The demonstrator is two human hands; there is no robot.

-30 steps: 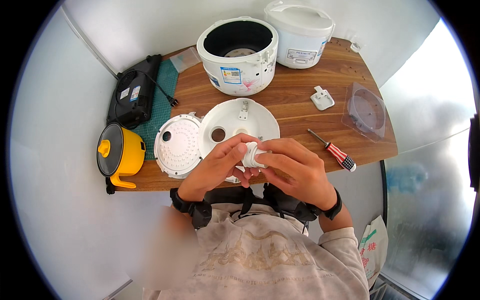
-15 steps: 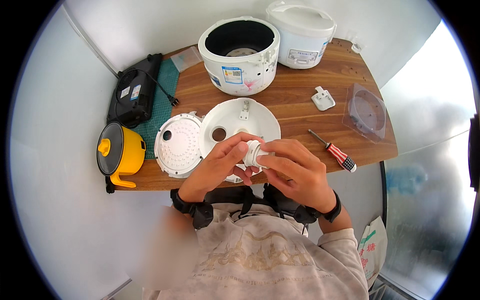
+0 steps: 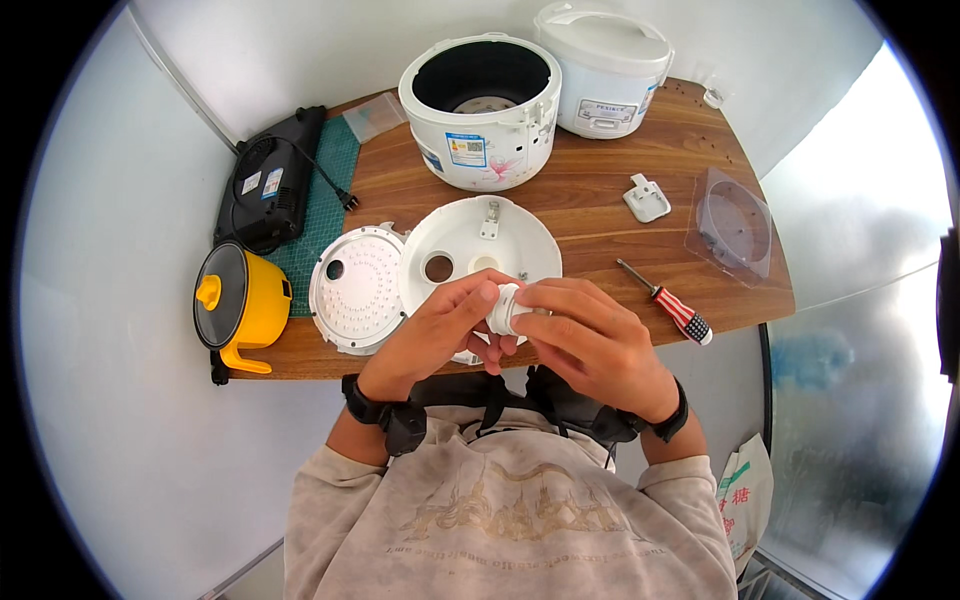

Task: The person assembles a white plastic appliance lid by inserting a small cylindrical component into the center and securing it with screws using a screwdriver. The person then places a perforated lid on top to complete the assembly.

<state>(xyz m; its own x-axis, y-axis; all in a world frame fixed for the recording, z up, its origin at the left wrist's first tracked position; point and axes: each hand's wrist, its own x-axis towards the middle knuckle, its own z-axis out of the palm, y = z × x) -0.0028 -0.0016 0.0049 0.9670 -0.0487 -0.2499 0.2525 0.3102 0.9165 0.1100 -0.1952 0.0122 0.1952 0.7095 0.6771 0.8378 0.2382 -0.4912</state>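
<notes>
A person's beige shirt [image 3: 510, 500] filled the foreground. Beyond it, the left hand [image 3: 440, 325] and right hand [image 3: 600, 335] met above the near edge of the table [image 3: 590, 230], both grasping a small, rounded white part [image 3: 504, 309] between their fingertips. The fingers hid some of its outline.

Behind the hands, and partly covered by them, lay a round white shell [image 3: 530, 235] with a circular hole; a dotted pale disc [image 3: 370, 300] lay at its left. Farther left stood a yellow pot [image 3: 263, 305] with a dark lid. To the right lay a screwdriver [image 3: 680, 312], its shaft pointing away from the person and leftward.

In the middle distance, a small white bracket [image 3: 648, 200] lay near a clear plastic tray [image 3: 730, 225]; at left, a black appliance [image 3: 265, 190] rested partly on a green mat [image 3: 318, 235]. Farthest back stood an open white cooker body [image 3: 480, 130], just beside a lidded white cooker [image 3: 610, 80].
</notes>
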